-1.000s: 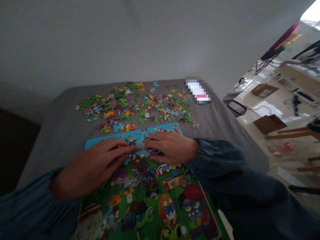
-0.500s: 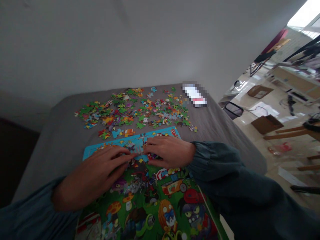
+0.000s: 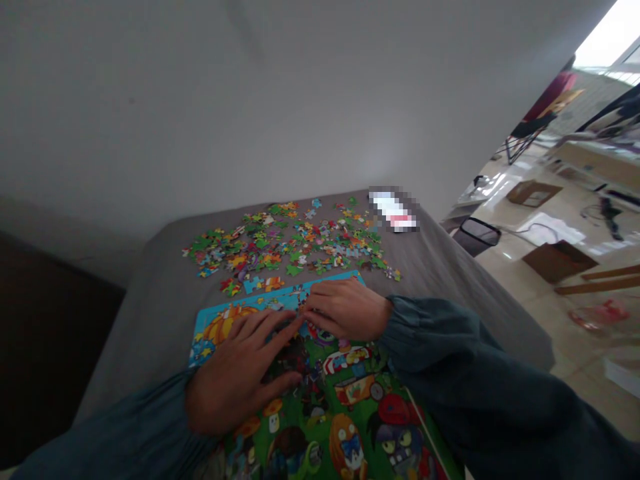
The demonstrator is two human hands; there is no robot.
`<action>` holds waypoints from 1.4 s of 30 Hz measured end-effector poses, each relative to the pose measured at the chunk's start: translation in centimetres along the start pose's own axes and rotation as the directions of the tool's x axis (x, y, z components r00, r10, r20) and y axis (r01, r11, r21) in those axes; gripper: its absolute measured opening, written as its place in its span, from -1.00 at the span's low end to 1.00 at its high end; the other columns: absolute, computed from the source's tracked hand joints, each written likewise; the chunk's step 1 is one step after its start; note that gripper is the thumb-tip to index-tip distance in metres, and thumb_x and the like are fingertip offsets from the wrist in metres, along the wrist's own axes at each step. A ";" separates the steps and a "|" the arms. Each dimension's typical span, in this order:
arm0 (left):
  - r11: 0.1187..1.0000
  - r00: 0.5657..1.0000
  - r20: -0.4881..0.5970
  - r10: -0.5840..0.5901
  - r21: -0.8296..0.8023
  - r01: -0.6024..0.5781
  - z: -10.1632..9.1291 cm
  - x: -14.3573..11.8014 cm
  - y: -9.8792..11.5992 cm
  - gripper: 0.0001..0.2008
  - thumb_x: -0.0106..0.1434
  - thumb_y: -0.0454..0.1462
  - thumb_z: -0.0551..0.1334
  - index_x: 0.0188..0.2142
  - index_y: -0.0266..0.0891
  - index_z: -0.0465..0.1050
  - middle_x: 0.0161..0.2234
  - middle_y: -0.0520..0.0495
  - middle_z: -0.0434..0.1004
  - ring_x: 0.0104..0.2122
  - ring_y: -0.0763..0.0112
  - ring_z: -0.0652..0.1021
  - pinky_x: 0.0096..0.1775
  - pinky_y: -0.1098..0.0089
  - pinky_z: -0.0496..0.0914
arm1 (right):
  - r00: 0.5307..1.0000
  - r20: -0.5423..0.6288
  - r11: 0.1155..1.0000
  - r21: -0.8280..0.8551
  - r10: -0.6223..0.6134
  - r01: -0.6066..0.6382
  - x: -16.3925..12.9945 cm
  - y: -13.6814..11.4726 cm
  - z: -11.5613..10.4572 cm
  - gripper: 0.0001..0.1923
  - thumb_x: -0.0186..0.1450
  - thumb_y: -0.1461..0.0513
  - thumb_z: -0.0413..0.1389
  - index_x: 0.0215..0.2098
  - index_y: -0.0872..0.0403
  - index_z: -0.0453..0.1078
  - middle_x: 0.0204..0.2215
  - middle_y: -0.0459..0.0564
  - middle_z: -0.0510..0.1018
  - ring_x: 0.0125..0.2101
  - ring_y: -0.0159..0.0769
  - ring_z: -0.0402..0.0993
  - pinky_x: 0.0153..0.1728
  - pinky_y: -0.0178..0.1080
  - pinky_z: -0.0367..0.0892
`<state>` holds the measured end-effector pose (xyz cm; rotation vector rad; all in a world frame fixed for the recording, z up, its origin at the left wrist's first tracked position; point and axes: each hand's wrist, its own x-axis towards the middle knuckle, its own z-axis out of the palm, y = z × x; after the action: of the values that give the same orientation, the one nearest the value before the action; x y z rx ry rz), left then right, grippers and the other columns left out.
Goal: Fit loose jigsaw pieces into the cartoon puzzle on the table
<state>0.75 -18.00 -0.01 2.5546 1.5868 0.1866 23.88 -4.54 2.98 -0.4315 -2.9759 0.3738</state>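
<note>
While the left hand lies spread flat on the puzzle, the right hand presses curled fingertips there, perhaps pinching a piece; loose pieces lie beyond.

Words on the big colourful cardboard jigsaw puzzle: none can be read; it shows only cartoon plants and monsters.
Words on the loose bright puzzle pieces: none; they are too small to tell.
Words on the white and red flat thing at the far corner of the grey cloth table top: blurred into squares, so nothing can be read.
Words on the brown cardboard boxes on the floor: none can be seen.
Numbers or signs anywhere: none can be read.
</note>
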 end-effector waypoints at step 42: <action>0.907 0.917 0.008 -0.399 0.148 0.393 -2.3 7.3 -6.9 -0.39 0.56 0.05 -0.07 0.45 -0.09 0.27 0.51 -0.12 0.19 0.50 0.02 0.18 0.43 -0.13 0.13 | 0.980 -0.175 0.995 0.052 0.099 -0.091 0.6 2.1 2.0 -0.73 0.48 0.27 0.02 -0.10 0.09 0.58 -0.22 0.07 0.66 -0.21 -0.23 0.51 -0.17 -0.21 0.29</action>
<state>-2.53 -8.27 1.33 2.2438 2.1282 -0.0203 23.57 -2.87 0.52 -0.5719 -2.7768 0.3867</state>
